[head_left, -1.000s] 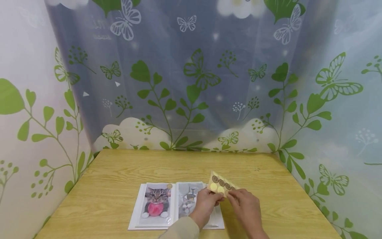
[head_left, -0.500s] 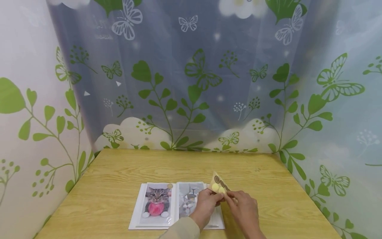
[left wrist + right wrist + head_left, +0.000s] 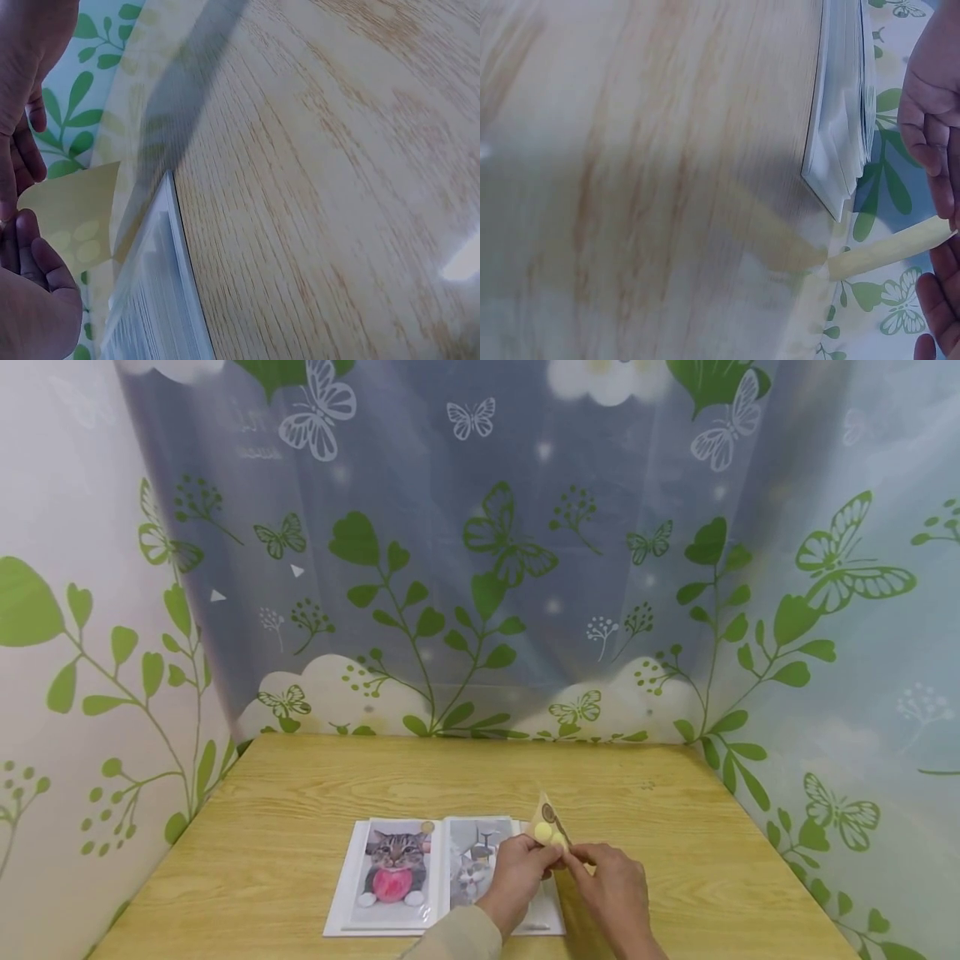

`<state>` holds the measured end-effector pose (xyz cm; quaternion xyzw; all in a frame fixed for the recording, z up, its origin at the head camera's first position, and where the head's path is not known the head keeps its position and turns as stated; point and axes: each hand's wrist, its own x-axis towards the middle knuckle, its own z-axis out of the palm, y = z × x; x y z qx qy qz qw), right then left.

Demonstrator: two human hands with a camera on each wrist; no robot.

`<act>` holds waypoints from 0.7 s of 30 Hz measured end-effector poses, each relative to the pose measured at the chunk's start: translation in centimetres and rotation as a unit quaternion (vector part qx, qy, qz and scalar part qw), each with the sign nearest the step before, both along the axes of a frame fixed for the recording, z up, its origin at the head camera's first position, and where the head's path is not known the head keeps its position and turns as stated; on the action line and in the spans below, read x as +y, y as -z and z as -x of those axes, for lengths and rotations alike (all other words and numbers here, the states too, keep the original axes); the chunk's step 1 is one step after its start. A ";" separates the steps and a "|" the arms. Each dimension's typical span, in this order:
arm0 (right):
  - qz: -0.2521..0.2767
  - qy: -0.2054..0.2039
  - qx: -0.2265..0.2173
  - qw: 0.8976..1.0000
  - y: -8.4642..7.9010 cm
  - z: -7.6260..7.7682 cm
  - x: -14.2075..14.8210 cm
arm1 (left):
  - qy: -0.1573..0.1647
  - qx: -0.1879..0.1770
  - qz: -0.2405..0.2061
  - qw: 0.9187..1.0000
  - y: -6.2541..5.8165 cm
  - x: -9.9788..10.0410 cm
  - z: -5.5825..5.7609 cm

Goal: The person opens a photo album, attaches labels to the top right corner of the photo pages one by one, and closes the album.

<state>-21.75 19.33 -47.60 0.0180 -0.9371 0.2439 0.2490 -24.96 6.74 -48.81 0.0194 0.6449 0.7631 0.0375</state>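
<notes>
My left hand (image 3: 517,878) grips a yellowish sticker sheet (image 3: 542,814) by its lower left edge, over the right page of an open photo album (image 3: 343,893). With thumb and index finger together, my right hand (image 3: 617,889) pinches the sheet's lower right edge. The sheet is bent and stands tilted; round brown stickers and pale yellow circles show on its face. On the album's left page is a tabby cat photo (image 3: 393,860) with a round brown sticker (image 3: 427,827) at its top right corner. My left hand and sleeve partly cover the grey cat photo (image 3: 472,868).
The album lies flat on a wood-grain table (image 3: 247,852), and its stacked pages (image 3: 840,112) show from the side in the right wrist view. A curtain (image 3: 480,610) printed with green leaves and butterflies encloses the table at the back and both sides.
The sticker sheet has bent further and turned more edge-on, so fewer brown stickers show. My right hand has moved slightly down and left; my left hand keeps its hold over the album.
</notes>
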 end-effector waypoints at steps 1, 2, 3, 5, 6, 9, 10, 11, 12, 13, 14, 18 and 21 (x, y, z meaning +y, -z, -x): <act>0.004 0.002 -0.006 1.000 0.0 0.0 0.0 | -0.001 0.000 0.001 1.000 0.1 0.0 0.0; 0.008 0.003 -0.011 1.000 0.0 0.0 0.0 | -0.002 0.001 0.001 1.000 0.2 0.1 0.1; 0.013 0.005 -0.016 1.000 0.0 0.0 0.0 | -0.002 0.002 0.000 1.000 0.2 0.1 0.1; 0.026 0.008 -0.027 0.999 -0.1 -0.1 -0.1 | -0.001 0.005 -0.003 1.000 0.3 0.1 0.1; 0.031 0.009 -0.031 0.999 -0.1 -0.1 -0.1 | 0.000 0.007 -0.006 1.000 0.4 0.1 0.1; 0.048 0.012 -0.049 0.998 -0.2 -0.1 -0.1 | 0.006 0.016 -0.012 1.000 0.3 0.0 0.0; 0.053 0.012 -0.053 0.997 -0.3 -0.1 -0.1 | 0.008 0.018 -0.014 1.000 0.2 0.0 0.0; 0.057 0.012 -0.056 0.997 -0.3 -0.1 -0.1 | 0.009 0.020 -0.014 1.000 0.2 0.0 0.0; 0.062 0.012 -0.059 0.996 -0.3 -0.1 -0.1 | 0.010 0.019 -0.014 1.000 0.2 -0.1 0.0; 0.066 0.011 -0.061 0.996 -0.4 -0.1 -0.1 | 0.011 0.019 -0.013 1.000 0.1 -0.1 -0.1; 0.070 0.011 -0.064 0.995 -0.4 -0.1 -0.1 | 0.011 0.018 -0.012 1.000 0.1 -0.2 -0.1; 0.088 0.011 -0.071 0.993 -0.4 -0.1 0.1 | 0.013 0.016 -0.007 1.000 0.0 -0.3 -0.1; 0.100 0.014 -0.078 0.992 -0.3 -0.1 0.2 | 0.013 0.018 -0.003 1.000 -0.1 -0.3 -0.1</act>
